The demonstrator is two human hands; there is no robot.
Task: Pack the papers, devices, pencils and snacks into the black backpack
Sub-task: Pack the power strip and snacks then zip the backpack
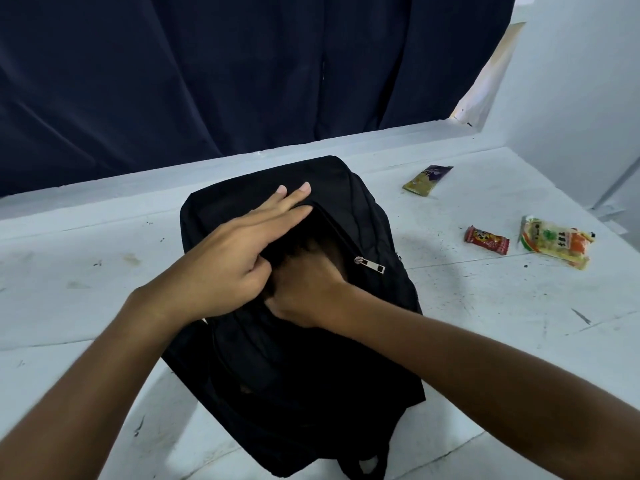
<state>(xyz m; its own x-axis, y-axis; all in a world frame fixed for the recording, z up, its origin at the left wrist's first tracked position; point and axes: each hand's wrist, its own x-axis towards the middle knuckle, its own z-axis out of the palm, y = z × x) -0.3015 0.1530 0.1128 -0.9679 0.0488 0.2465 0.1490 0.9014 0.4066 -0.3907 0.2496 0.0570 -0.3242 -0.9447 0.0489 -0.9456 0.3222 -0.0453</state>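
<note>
The black backpack (311, 375) lies on the white table with its top opening unzipped. My left hand (239, 258) holds the opening's upper flap, thumb tucked under the edge and fingers straight across the fabric. My right hand (304, 289) reaches into the opening; its fingers are hidden inside the bag, so whether they hold anything cannot be seen. A silver zipper pull (370, 265) hangs by the opening. Three snack packets lie to the right: a green-purple one (426, 180), a small red one (486, 240) and a yellow-orange one (556, 242).
The white table (485, 323) is scuffed with dark marks. A raised white ledge (346, 140) runs along its far edge, with a dark blue curtain (242, 81) behind. A white wall (571, 98) closes the right side.
</note>
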